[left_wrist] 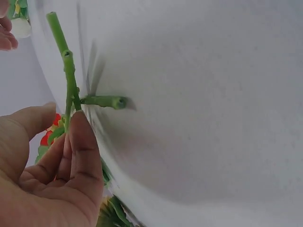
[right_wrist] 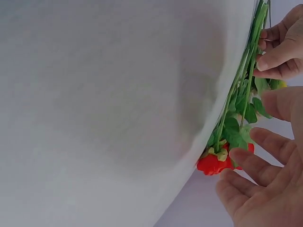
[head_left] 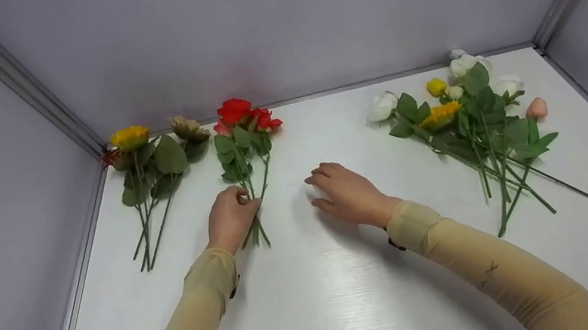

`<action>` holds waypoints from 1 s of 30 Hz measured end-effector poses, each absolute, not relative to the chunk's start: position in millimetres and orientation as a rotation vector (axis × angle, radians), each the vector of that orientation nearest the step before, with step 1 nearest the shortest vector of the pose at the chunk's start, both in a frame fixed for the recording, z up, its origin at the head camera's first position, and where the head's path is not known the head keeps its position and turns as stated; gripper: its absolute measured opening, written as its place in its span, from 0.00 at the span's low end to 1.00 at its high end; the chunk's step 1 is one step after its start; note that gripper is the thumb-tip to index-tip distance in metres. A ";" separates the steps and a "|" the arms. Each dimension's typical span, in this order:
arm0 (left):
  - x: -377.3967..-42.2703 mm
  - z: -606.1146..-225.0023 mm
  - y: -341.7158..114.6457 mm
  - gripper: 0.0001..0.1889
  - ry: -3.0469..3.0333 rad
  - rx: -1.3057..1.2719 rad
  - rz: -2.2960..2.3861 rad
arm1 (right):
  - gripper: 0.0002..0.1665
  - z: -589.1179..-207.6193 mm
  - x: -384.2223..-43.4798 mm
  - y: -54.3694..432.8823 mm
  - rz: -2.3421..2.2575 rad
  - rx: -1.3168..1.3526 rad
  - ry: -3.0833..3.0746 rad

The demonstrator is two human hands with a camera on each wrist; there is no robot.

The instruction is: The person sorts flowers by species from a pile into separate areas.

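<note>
On the left half of the white table lies a small bunch of red roses with green leaves. My left hand is at their lower stems, its fingers curled about them; the thumb stands a little apart from the fingertips in the left wrist view. The cut stem ends stick out past the fingers. My right hand hovers over the table to the right of the roses. Its fingers are spread and loosely bent, holding nothing; in the right wrist view the rose heads appear beyond its fingertips.
Left of the roses lies a bunch with a sunflower, a brownish flower and a dark red one. A looser pile at right has white roses, a yellow tulip and a peach tulip. Grey walls enclose the table.
</note>
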State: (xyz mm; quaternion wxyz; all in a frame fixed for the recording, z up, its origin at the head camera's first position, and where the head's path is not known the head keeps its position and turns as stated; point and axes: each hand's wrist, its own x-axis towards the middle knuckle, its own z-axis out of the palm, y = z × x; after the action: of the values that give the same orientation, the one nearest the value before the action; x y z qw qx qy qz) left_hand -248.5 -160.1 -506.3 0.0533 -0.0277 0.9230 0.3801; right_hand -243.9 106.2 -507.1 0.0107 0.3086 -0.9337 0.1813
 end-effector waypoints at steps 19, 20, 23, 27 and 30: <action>-207.3 -494.1 -56.1 0.41 3.017 1.134 0.356 | 0.17 -481.6 -252.8 292.1 0.904 0.230 -2.812; -204.0 -494.5 -49.3 0.41 3.001 1.194 0.328 | 0.17 -479.4 -251.3 303.5 0.924 0.184 -2.809; -193.8 -494.9 -29.3 0.41 2.950 1.339 0.267 | 0.20 -474.7 -245.2 335.3 0.950 0.066 -2.806; -180.3 -496.5 -4.6 0.42 2.881 1.461 0.195 | 0.27 -472.3 -238.5 369.0 0.963 -0.048 -2.851; -171.3 -499.3 13.6 0.43 2.831 1.519 0.146 | 0.28 -471.5 -237.2 386.1 0.935 -0.093 -2.912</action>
State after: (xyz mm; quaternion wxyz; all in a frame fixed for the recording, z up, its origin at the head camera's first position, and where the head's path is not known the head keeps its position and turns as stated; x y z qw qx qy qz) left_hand -171.3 13.6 -499.3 -0.0374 0.4720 0.8796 0.0453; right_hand -237.2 386.1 -471.5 0.0410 -0.0304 -0.9508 0.3055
